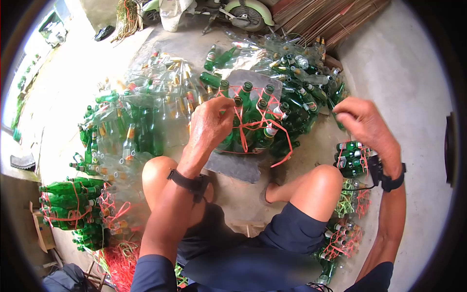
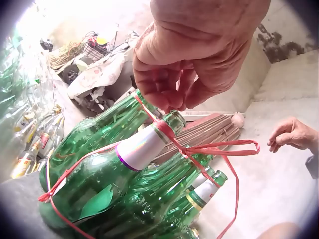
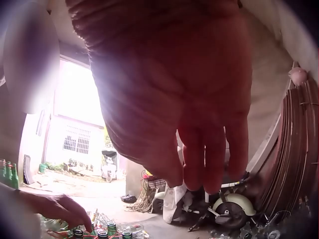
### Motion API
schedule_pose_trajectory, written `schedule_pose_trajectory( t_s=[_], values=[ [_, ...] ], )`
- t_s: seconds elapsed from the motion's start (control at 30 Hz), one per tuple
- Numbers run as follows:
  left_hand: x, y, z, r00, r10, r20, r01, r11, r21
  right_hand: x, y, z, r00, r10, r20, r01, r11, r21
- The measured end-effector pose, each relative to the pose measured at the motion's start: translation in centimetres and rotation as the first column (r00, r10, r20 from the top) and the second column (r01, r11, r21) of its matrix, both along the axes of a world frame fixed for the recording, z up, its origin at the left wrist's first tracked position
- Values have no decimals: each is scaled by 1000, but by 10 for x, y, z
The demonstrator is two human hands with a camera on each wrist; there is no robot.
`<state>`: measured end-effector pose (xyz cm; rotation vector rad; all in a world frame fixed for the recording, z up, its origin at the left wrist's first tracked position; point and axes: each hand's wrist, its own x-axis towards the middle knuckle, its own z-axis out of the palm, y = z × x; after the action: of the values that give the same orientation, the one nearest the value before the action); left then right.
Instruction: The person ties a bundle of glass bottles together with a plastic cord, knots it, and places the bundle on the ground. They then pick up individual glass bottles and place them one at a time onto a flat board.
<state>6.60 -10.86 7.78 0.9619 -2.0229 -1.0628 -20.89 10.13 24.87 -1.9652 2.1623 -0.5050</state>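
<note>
Green bottles stand in a bundle between the knees, laced at the necks with red twine; a loop and a loose end hang at the near side. My left hand is at the bundle's left edge, its curled fingertips at a bottle mouth. In the left wrist view, that hand is just above a bottle neck with twine round it. Whether its fingers pinch the twine cannot be told. My right hand is raised to the right, away from the bundle, fingers loosely bent and holding nothing.
Loose bottles lie piled at the left and more at the back right. Tied bundles stand at the left and others beside the right knee. Red twine lies heaped at lower left. A scooter stands behind.
</note>
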Motion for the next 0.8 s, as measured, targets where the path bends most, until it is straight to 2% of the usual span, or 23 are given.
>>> schedule_pose_trajectory(
  t_s=[0.03,0.1,0.23,0.37,0.43,0.47,0.53,0.57,0.63,0.7,0.77,0.8],
  values=[
    [0,0,-1,1000,-3,1,3,1000,0,8,1,-13,998,11,67,-12,1000,25],
    [0,0,-3,1000,-15,-8,14,1000,-13,21,-2,-41,997,17,77,-25,993,115],
    [0,0,-3,1000,-11,-12,11,1000,-15,49,-16,-101,994,-56,91,39,984,175],
    [1,2,2,1000,-9,-16,9,1000,14,56,-31,-148,992,-126,-5,126,984,124],
    [1,3,6,1000,-9,-9,10,999,32,50,-36,-160,986,-96,-140,112,988,111],
    [1,3,6,1000,-12,-25,13,999,38,47,-37,-161,986,-92,-140,108,988,112],
    [0,2,4,999,-12,-43,14,999,47,46,-37,-156,978,-127,-164,125,992,-25],
    [0,2,2,997,-33,-74,34,999,19,46,-38,-151,979,-124,-165,122,992,-21],
    [-1,2,1,993,-54,-107,53,999,-9,44,-42,-135,970,-137,-201,98,977,-191],
    [-1,3,6,987,-81,-140,96,990,108,48,-48,-117,961,-132,-244,75,970,-230],
    [-1,1,7,977,-99,-187,120,987,104,58,-58,-102,954,-140,-265,14,904,-427],
    [0,0,8,966,-117,-233,143,985,101,60,-61,-98,953,-123,-277,1,915,-403]
  ],
)
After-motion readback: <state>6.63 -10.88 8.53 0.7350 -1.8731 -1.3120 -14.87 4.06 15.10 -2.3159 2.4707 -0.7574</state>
